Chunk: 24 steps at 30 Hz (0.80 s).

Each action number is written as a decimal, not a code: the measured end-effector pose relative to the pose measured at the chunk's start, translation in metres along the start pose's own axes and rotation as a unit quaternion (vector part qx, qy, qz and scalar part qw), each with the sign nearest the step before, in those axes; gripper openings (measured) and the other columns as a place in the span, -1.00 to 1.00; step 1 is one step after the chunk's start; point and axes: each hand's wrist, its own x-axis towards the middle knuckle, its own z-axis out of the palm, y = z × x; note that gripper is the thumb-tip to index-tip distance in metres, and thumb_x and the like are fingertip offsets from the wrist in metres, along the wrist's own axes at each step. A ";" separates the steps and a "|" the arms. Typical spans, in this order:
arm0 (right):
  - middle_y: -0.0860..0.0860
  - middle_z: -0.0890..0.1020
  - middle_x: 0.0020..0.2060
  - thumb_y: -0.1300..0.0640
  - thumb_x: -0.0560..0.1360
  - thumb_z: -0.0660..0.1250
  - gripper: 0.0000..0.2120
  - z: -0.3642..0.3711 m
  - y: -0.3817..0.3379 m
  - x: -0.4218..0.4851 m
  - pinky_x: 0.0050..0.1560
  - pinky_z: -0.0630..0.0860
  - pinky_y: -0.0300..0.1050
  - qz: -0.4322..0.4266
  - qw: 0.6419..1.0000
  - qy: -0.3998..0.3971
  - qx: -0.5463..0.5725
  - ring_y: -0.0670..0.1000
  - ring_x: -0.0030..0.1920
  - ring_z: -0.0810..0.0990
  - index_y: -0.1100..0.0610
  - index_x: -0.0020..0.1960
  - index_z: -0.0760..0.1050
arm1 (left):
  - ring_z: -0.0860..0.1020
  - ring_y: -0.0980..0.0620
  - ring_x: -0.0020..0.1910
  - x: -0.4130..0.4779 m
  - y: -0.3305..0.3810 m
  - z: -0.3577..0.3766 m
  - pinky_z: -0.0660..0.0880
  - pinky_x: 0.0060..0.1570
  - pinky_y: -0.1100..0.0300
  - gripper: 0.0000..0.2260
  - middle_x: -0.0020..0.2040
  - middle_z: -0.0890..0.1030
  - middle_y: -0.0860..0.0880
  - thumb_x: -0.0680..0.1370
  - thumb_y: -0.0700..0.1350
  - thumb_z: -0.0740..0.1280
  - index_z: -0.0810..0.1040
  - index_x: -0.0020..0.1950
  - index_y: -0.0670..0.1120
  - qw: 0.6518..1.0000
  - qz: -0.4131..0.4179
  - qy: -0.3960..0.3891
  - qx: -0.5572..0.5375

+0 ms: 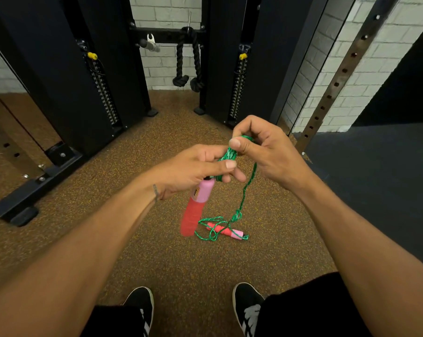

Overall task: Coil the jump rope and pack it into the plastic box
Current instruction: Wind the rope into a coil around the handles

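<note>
Green rope [229,154]: several turns bunched between both hands; one strand hangs to the floor [157,251].
Left hand [195,169]: closed on the bunch; a pink-red handle [198,205] dangles below it, blurred.
Right hand [261,144]: pinching the bunch's top.
Second handle [226,231]: lies on the floor among loose loops.

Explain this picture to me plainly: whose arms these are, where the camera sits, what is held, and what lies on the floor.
There is one picture, from a camera worn on a person's head, looking down past their arms to their shoes. The left hand holds a bundle of green rope, with a pink and red handle hanging below it. The right hand pinches the top of the bundle. The rest of the rope runs down to the second handle on the brown floor. Behind stands a black gym machine. No plastic box is visible.
</note>
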 end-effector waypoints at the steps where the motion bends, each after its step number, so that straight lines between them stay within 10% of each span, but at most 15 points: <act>1: -0.11 0.54 -0.22 0.13 0.55 0.38 -0.92 0.000 0.000 0.000 -0.14 0.48 -0.28 0.006 1.000 0.002 0.009 -0.20 -0.21 0.51 0.08 -0.09 0.51 | 0.54 0.18 -0.16 0.001 -0.001 0.000 0.47 0.04 0.24 -0.72 0.04 0.71 -0.02 0.55 -0.05 0.29 0.56 0.21 -0.12 1.000 0.002 0.001 -0.010; 24: 0.15 0.44 -0.18 0.09 0.68 0.17 -0.78 0.015 0.030 0.001 -0.30 0.30 -0.19 0.158 0.975 -0.012 0.154 0.00 -0.29 0.32 -0.01 -0.01 0.58 | 0.59 0.22 -0.24 0.002 0.002 0.005 0.49 -0.12 0.40 -0.66 -0.05 0.74 -0.03 0.49 -0.10 0.31 0.54 0.27 -0.04 0.982 0.036 0.076 -0.169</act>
